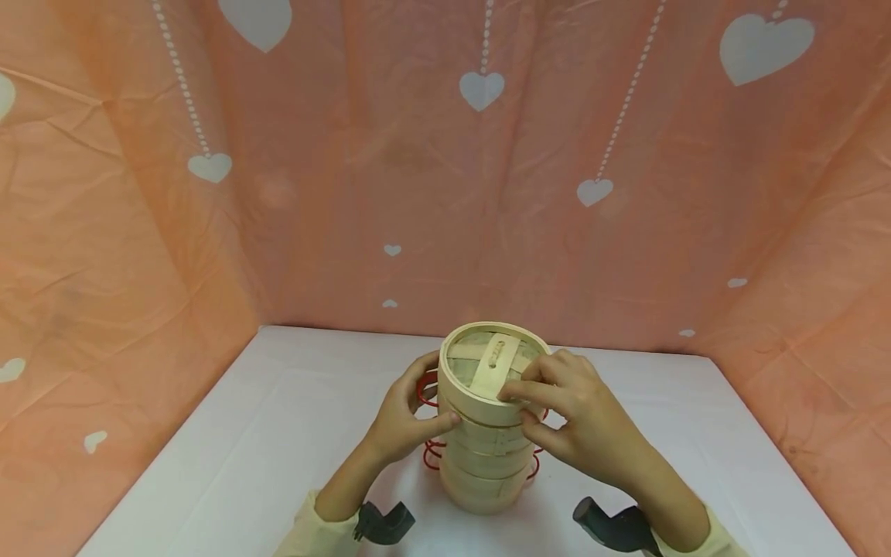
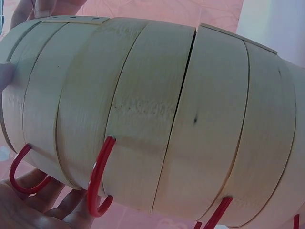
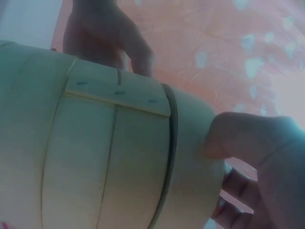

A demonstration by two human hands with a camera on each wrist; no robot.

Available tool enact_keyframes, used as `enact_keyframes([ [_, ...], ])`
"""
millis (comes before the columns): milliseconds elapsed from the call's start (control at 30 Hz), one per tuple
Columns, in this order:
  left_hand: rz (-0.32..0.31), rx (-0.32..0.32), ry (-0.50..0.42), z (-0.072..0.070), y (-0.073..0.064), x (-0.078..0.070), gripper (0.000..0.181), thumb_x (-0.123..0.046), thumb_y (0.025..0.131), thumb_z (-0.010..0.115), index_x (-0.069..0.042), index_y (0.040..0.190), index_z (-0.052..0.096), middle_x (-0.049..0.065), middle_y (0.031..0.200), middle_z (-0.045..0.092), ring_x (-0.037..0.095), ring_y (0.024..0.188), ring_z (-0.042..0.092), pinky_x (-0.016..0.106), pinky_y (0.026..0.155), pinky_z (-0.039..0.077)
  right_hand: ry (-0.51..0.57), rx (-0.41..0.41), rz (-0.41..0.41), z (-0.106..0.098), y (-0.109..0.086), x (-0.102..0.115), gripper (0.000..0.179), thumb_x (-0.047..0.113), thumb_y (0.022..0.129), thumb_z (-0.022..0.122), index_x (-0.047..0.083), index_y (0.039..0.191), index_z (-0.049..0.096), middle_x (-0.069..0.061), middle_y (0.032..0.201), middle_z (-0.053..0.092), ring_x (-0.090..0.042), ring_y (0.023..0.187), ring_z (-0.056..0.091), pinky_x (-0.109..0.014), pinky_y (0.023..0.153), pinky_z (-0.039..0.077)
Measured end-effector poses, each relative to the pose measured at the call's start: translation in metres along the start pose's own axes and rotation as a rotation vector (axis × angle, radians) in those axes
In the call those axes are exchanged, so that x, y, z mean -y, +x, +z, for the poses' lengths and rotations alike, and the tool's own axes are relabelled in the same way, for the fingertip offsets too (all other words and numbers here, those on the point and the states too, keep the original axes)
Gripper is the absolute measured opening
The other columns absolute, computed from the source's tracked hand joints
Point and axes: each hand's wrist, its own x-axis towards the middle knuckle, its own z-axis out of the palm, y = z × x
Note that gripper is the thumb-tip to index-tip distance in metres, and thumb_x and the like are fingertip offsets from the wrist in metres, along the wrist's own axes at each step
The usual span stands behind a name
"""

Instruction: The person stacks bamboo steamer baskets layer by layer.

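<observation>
A tall stack of round bamboo steamers (image 1: 485, 466) stands upright on the white table, with red loops (image 2: 97, 179) on its sides. On top sits the woven lid (image 1: 493, 367), a flat strap across it. My left hand (image 1: 407, 414) grips the upper left side of the stack, thumb at the front and fingers round the back near a red loop. My right hand (image 1: 581, 410) pinches the lid's near right rim, its fingers over the top edge and the thumb against the side. In the right wrist view, a dark gap (image 3: 171, 138) runs under the lid.
The white table (image 1: 278, 433) spreads around the stack. Orange-pink cloth (image 1: 431, 193) printed with pale hearts hangs behind and at both sides. Dark curved wrist mounts (image 1: 386, 524) show at the sleeves.
</observation>
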Motion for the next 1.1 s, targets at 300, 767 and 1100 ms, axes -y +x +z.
enact_keyframes([
  [300, 0.007, 0.006, 0.011, 0.000, 0.000, -0.001, 0.075, -0.027, 0.079, 0.078, -0.008, 0.142, 0.041, 0.012, 0.137, 0.051, 0.020, 0.122, 0.054, 0.036, 0.102, 0.046, -0.019, -0.022, -0.036, 0.003, 0.000, 0.001, 0.042, 0.000, 0.064, 0.072, 0.027, 0.096, 0.072, 0.014, 0.087, 0.056, -0.006, 0.084, 0.046, -0.034, 0.080, 0.036],
  [767, 0.038, 0.007, 0.015, -0.001, 0.002, -0.001, 0.073, -0.027, 0.080, 0.077, -0.007, 0.141, 0.042, 0.013, 0.138, 0.050, 0.023, 0.122, 0.054, 0.030, 0.102, 0.047, 0.069, -0.097, 0.081, -0.006, -0.007, -0.008, 0.047, 0.012, 0.066, 0.075, 0.018, 0.112, 0.068, 0.004, 0.110, 0.062, -0.013, 0.103, 0.051, -0.023, 0.089, 0.039],
  [1100, 0.090, -0.022, 0.118, -0.026, 0.002, -0.001, 0.069, -0.037, 0.088, 0.065, -0.001, 0.142, 0.041, 0.020, 0.144, 0.045, 0.041, 0.130, 0.045, 0.049, 0.104, 0.043, -0.015, -0.104, 0.265, -0.025, -0.020, -0.035, 0.049, 0.012, 0.068, 0.075, 0.017, 0.116, 0.067, 0.002, 0.114, 0.063, -0.015, 0.108, 0.052, -0.031, 0.089, 0.039],
])
